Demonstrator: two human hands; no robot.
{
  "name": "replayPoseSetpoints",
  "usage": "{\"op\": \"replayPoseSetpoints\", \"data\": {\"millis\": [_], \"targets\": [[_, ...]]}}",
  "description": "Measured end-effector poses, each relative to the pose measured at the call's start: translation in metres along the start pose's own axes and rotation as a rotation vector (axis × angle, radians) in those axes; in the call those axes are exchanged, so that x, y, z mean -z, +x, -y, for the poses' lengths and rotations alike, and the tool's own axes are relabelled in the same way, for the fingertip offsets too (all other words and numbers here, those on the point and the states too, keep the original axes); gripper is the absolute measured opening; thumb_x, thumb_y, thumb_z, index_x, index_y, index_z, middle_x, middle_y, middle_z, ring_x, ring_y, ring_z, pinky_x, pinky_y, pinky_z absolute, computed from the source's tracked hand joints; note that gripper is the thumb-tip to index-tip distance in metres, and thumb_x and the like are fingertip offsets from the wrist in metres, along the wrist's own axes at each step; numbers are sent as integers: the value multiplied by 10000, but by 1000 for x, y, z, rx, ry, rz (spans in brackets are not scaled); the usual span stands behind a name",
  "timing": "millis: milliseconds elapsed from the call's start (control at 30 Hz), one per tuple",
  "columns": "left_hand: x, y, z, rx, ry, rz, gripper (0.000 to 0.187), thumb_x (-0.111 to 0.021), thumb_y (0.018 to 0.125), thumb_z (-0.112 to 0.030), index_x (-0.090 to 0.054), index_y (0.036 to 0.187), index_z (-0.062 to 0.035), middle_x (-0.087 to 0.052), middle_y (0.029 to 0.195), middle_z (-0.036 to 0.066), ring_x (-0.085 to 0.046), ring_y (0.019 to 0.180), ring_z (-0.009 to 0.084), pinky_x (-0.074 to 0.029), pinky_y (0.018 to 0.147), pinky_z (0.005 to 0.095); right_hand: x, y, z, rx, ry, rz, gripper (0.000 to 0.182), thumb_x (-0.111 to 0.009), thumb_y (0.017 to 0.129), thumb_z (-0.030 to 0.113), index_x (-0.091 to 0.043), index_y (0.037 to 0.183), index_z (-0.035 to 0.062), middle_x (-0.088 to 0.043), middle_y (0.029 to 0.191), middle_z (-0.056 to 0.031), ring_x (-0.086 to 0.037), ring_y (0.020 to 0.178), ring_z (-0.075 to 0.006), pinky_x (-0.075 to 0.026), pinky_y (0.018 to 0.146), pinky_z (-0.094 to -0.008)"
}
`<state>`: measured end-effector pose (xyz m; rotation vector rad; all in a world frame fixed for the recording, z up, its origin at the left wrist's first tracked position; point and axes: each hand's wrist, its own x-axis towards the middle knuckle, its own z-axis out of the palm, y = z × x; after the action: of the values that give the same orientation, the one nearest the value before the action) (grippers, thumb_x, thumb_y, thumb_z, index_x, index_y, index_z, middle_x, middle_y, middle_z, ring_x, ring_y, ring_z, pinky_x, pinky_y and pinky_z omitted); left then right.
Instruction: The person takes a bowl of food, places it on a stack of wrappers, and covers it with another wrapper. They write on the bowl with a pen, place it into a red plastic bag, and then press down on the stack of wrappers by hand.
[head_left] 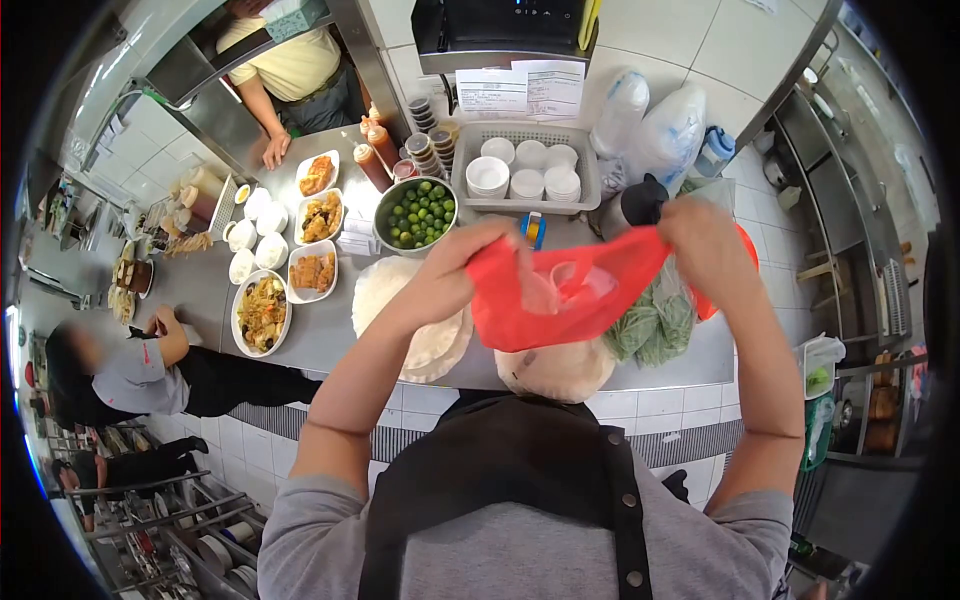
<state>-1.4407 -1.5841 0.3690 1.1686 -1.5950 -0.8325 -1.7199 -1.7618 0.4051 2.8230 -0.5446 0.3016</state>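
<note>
The person wears a grey short-sleeved shirt [520, 560] whose sleeves end above the elbows, leaving both forearms bare. Over it lies a black apron [500, 470] with broad straps, the right strap edged with stitching and set with two round metal studs [630, 540].

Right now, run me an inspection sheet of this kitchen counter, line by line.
Surface: steel counter, crowded, bare only in small patches.
Job's things: red plastic bag stretched between both hands above the counter.
Clutter: bowl of limes, plates of food, noodle plate, sauce bottles, basket of white bowls, clear bags, bagged greens, stacked white wrappers or plates.
Grippers: left hand and right hand each pinch an edge of the bag.
Cables: nothing seen.
Surroundings: one person at the far window, another at the counter's left; tiled walls, racks.
</note>
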Motion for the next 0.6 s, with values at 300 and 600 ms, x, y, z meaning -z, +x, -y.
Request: {"op": "replayPoseSetpoints", "data": {"millis": [300,600], "targets": [[-47,76,10,-123,112,-83,324,-439,724,47,-620,993,42,-646,931,169,-651,897,281,-498,805,349,-34,52,-64,-244,228,-161,102,-563,744,-51,-650,740,2,-611,838,-147,-638,879,-346,-499,769,-433],[-73,72,42,-154,178,111,375,-473,671,79,-628,1006,12,-661,1009,199,-626,1005,359,-483,884,407,-73,28,-75,-323,295,-89,81,-538,771,-27,-616,783,-9,-609,863,-195,-601,875,-400,-477,783,-469]]}}
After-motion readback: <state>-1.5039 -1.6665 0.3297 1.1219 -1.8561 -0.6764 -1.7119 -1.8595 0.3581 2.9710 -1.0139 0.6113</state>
